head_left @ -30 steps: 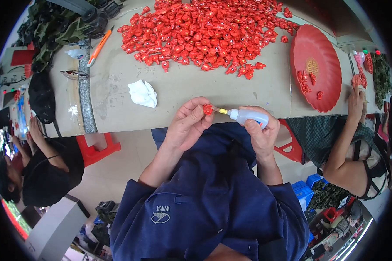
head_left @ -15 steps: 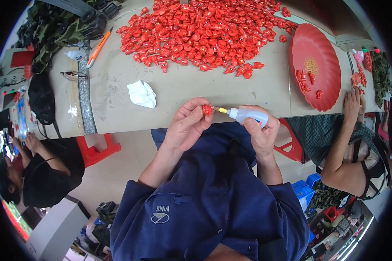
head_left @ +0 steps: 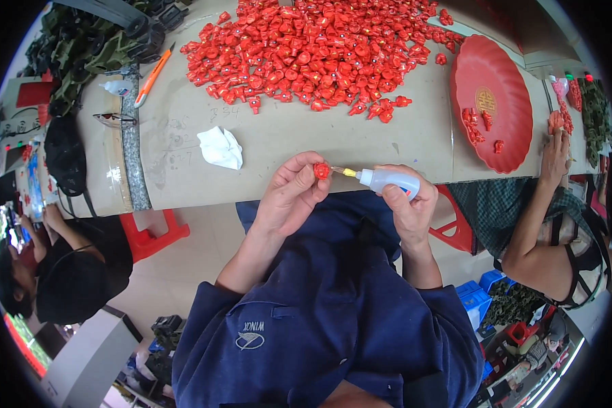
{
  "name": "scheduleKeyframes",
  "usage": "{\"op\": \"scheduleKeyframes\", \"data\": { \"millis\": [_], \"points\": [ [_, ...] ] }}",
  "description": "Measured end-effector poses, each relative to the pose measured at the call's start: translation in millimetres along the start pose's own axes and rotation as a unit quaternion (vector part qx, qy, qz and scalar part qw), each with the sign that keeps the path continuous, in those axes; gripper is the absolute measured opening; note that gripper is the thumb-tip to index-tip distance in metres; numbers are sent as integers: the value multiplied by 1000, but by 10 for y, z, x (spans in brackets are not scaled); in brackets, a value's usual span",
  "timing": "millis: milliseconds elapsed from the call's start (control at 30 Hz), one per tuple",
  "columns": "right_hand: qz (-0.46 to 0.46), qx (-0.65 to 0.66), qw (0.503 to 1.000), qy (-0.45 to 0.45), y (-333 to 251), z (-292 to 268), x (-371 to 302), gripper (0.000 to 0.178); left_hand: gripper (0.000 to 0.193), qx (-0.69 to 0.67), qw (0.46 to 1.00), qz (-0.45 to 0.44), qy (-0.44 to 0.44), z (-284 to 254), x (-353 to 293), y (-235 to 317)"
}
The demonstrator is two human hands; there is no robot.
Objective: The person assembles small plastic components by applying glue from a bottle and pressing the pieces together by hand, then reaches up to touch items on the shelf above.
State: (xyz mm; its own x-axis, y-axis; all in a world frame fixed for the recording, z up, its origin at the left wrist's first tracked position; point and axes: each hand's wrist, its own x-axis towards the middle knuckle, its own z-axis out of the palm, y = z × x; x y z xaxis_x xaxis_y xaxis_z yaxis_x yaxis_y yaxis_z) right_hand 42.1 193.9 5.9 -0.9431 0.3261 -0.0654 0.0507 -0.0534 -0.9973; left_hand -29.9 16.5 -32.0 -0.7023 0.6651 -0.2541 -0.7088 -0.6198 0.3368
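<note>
Between the thumb and fingers of my left hand point(head_left: 294, 194) I pinch a small red plastic piece point(head_left: 321, 171) near the table's front edge. My right hand point(head_left: 412, 202) is wrapped round a small white squeeze bottle point(head_left: 390, 181) with a yellow collar and a thin tip. The bottle lies sideways, its tip pointing left at the red piece; whether it touches is too fine to tell. A large heap of similar red pieces point(head_left: 313, 58) covers the far middle of the table. To the left of my hands lies a crumpled white tissue point(head_left: 220, 147).
A red scalloped tray point(head_left: 513, 129) at the right holds a few red pieces. An orange cutter point(head_left: 154, 78), another small white bottle point(head_left: 117, 87) and glasses point(head_left: 114, 120) lie at the left, near a black cap point(head_left: 65, 155). Co-workers sit on both sides; one's hand point(head_left: 556, 160) rests at the right table edge.
The bottle tip has drawn very slightly to the right, away from the red piece. Both my hands keep their grips. The right co-worker's hand and arm have shifted a little.
</note>
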Motion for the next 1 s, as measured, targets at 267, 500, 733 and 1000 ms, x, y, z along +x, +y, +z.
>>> {"op": "scheduleKeyframes", "data": {
  "millis": [267, 500, 733, 1000],
  "points": [
    [2, 8, 1000, -2, 16, -12, -2, 24, 17, 4, 1000, -1, -7, -26, 12, -6],
    [-1, -3, 1000, -19, 10, -41, -14, 22, 17, 5, 1000, 4, 1, -36, 10, -8],
    [-5, -13, 999, -37, -13, -36, -5, 21, 17, 0, 1000, 8, -6, -60, 12, -8],
    [-6, -14, 999, -39, -13, -25, -9, 21, 17, -1, 1000, 3, -4, -58, 11, -6]
  ]
}}
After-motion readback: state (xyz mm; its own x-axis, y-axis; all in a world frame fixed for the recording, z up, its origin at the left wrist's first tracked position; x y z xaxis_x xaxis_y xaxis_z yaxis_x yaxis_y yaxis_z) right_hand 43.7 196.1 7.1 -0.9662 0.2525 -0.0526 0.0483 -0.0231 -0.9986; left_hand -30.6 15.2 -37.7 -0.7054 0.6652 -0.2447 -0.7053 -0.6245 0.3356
